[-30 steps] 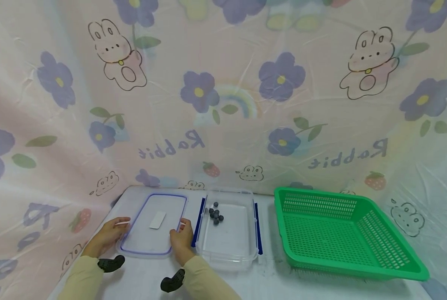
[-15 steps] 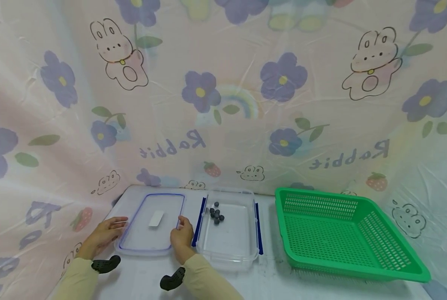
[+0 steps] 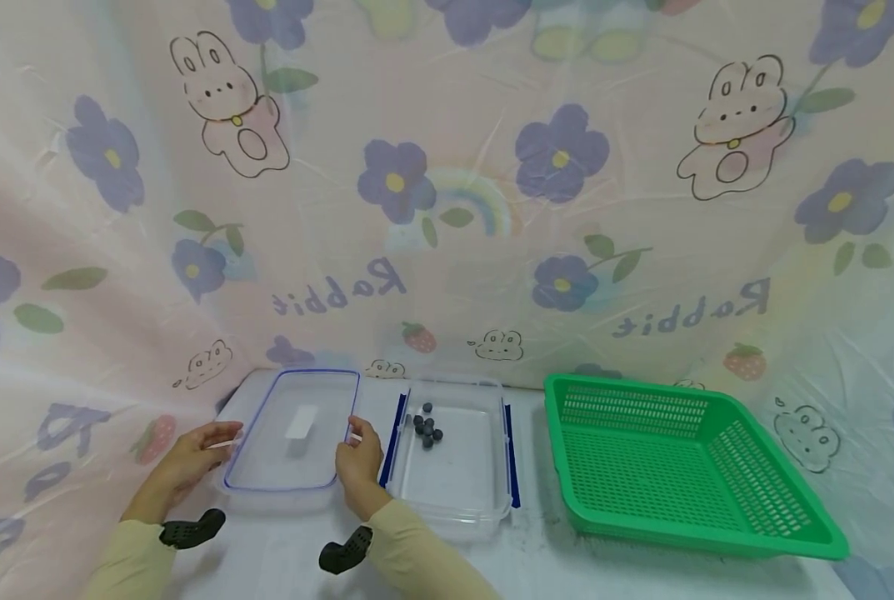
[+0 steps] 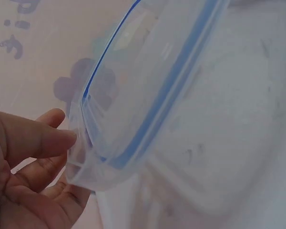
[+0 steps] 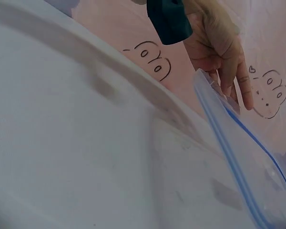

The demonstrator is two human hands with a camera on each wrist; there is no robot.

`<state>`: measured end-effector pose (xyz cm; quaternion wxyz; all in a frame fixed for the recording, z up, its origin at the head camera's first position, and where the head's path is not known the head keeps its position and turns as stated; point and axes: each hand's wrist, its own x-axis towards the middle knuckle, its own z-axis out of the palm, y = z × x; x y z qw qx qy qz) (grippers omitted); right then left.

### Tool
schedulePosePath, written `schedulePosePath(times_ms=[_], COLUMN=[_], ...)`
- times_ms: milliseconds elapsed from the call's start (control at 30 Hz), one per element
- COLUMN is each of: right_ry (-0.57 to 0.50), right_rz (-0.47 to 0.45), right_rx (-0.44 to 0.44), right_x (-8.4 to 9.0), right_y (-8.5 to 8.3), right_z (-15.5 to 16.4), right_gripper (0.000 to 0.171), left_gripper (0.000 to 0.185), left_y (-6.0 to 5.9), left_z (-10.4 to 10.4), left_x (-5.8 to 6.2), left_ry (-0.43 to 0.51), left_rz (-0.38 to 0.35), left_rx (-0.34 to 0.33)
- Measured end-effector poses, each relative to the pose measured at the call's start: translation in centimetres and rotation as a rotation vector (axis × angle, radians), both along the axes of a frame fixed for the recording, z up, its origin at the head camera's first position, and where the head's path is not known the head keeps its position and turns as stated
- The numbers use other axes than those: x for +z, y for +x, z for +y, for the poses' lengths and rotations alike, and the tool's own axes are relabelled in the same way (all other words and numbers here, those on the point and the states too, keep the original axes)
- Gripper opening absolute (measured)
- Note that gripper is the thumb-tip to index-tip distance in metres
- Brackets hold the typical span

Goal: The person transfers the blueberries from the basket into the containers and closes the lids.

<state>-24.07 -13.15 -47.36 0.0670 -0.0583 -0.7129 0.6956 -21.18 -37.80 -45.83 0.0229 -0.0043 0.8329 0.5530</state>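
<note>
Both hands hold a clear plastic container lid with a thin blue seal line round its rim and a white label at its middle. It is raised off the table, and a shadow shows below. My left hand pinches its left edge; in the left wrist view the thumb lies on the near side of the lid's corner, the fingers behind. On the right edge, my right hand grips with curled fingers. The right wrist view shows the lid tilted, and the left hand beyond it.
Right of the lid stands a clear food container with dark blue side latches. Several small dark round berries lie inside. A green perforated basket is farther right. A patterned curtain hangs round the white table.
The lid has come up off the table and shifted slightly left and away. Both hands have moved with it, the left hand further left. Container, berries and basket stay put.
</note>
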Motion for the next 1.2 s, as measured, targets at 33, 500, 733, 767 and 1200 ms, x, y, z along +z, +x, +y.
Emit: schedulePosePath(times_ms=[33,500,733,767,1200], right_ry=[-0.008,-0.132,-0.24,-0.247,-0.284], right_rz=[-0.002,0.021,0.006,0.01,0.058], right_rx=[0.008,0.177,0.26,0.272,0.336], right_x=[0.2,3.2,4.4,4.6,6.4], right_y=[0.0,-0.7,-0.9,-1.0,-2.0], right_z=[0.1,3.0,5.4,5.8,11.7], right_gripper=[0.047,0.046,0.04,0.04,0.041], left_gripper=[0.051,0.053,0.054,0.054,0.055], left_y=[0.1,0.9,1.1,1.1,0.5], left_z=[0.0,1.4,2.7,2.9,7.7], left_x=[0.3,3.2,4.3,4.5,6.8], left_ry=[-0.005,0.061,0.099,0.101,0.215], left_rz=[-0.002,0.064,0.121,0.132,0.195], left_rx=[0.003,-0.017,-0.048,-0.057,-0.121])
